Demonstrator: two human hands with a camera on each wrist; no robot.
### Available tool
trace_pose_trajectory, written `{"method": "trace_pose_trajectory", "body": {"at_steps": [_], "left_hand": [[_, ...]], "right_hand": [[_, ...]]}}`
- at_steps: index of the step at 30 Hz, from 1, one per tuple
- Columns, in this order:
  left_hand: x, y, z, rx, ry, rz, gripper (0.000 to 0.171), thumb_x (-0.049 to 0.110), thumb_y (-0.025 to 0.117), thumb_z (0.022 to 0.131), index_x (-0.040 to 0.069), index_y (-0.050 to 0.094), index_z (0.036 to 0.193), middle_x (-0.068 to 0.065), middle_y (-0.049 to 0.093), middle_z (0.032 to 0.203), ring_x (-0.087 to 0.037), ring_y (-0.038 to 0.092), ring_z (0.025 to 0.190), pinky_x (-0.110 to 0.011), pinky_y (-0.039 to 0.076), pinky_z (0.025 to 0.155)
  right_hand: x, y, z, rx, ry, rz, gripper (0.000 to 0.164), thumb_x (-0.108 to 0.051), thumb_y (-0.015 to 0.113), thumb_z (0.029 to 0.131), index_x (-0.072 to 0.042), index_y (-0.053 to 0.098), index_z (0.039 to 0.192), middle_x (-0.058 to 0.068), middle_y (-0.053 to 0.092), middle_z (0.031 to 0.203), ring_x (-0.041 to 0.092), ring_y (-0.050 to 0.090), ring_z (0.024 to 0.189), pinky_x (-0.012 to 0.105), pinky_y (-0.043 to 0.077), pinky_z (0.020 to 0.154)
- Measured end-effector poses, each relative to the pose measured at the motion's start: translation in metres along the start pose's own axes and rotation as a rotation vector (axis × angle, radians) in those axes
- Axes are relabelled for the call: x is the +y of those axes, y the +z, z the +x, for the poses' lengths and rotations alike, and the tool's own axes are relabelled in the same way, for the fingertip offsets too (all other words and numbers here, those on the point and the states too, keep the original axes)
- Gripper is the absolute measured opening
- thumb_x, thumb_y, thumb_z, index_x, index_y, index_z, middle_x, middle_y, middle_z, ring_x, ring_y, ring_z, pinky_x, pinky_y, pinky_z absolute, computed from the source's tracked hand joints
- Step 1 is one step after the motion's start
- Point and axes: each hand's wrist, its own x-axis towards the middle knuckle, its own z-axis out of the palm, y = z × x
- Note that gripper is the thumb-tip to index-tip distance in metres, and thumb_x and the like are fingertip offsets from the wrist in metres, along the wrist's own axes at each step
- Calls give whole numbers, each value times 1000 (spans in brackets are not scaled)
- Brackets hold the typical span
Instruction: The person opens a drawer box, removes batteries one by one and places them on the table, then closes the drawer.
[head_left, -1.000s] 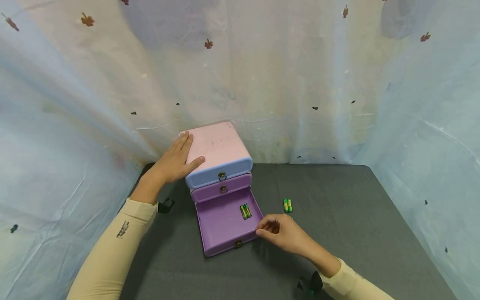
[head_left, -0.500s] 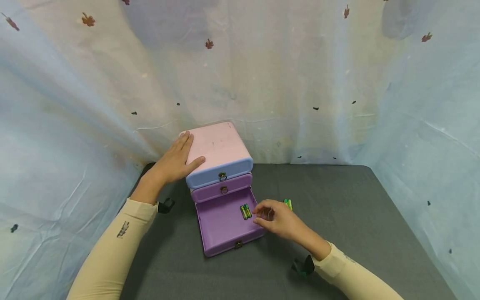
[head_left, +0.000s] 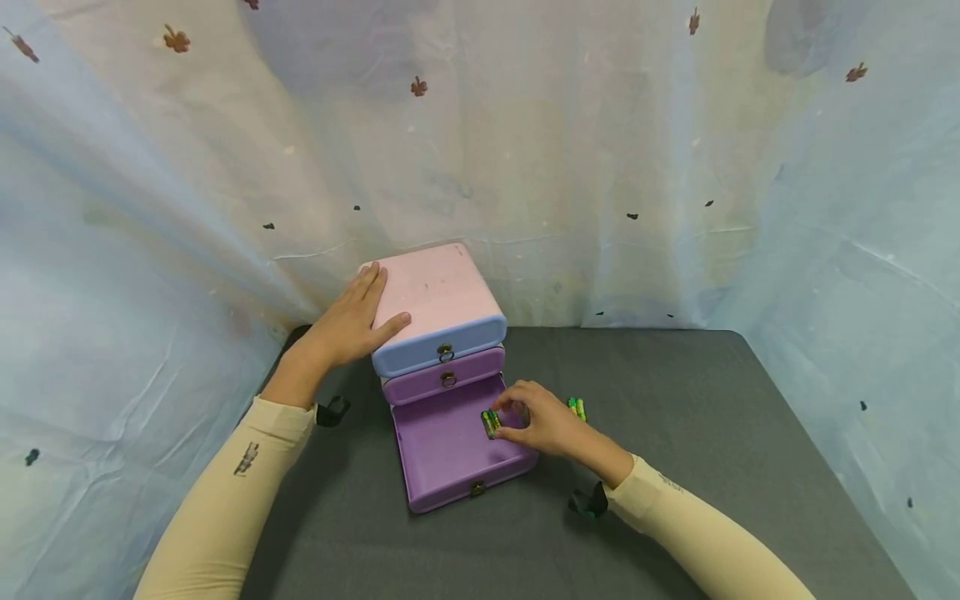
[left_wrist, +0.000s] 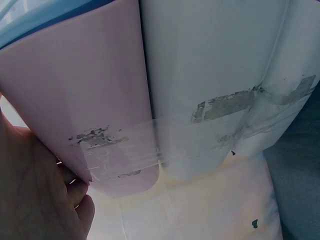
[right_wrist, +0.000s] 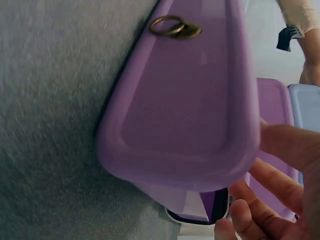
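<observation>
My left hand [head_left: 345, 329] rests with straight fingers on the pink top [head_left: 435, 292] of a small drawer cabinet. In the left wrist view, the hand [left_wrist: 40, 185] lies along the cabinet's pink side [left_wrist: 75, 100]. The purple bottom drawer [head_left: 435, 462] is pulled out. Two green-and-yellow batteries [head_left: 490, 425] lie side by side inside it. Over the drawer's right wall, my right hand [head_left: 551, 425] has thumb and fingers apart, close beside these batteries. In the right wrist view, the drawer front [right_wrist: 180, 100] hides the batteries and part of the fingertips.
More green batteries [head_left: 576, 407] lie on the dark grey table [head_left: 675, 433], right of the drawer. Above the bottom drawer are a purple drawer [head_left: 420, 387] and a blue one [head_left: 412, 357], both pushed in, with ring pulls. A patterned curtain [head_left: 525, 167] surrounds the table.
My right hand has moved from the drawer's front right corner, up and left over its wall to the batteries inside. The left hand and the cabinet have stayed put.
</observation>
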Motion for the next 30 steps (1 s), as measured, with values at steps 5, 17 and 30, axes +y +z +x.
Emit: {"method": "trace_pose_trajectory", "body": {"at_steps": [5, 17, 30], "left_hand": [[1, 0, -1, -5, 0, -7, 102, 68, 40, 109, 0, -6, 170, -18, -10, 179, -35, -10, 166, -56, 2, 133], [0, 0, -1, -12, 1, -1, 102, 68, 39, 109, 1, -7, 170, -18, -11, 179, -34, -10, 166, -55, 1, 134], [0, 0, 0, -12, 0, -1, 102, 68, 40, 109, 1, -7, 170, -17, -11, 179, -34, -10, 166, -55, 2, 133]], "right_hand": [[6, 3, 8, -60, -1, -47, 41, -28, 88, 93, -9, 76, 127, 12, 66, 121, 33, 58, 112, 44, 51, 93], [15, 12, 19, -127, 12, -160, 48, -30, 91, 90, -11, 75, 130, 9, 63, 122, 20, 51, 112, 40, 52, 93], [19, 18, 24, -133, -5, -227, 48, -30, 92, 89, -10, 76, 130, 8, 60, 116, 19, 47, 102, 36, 50, 84]]}}
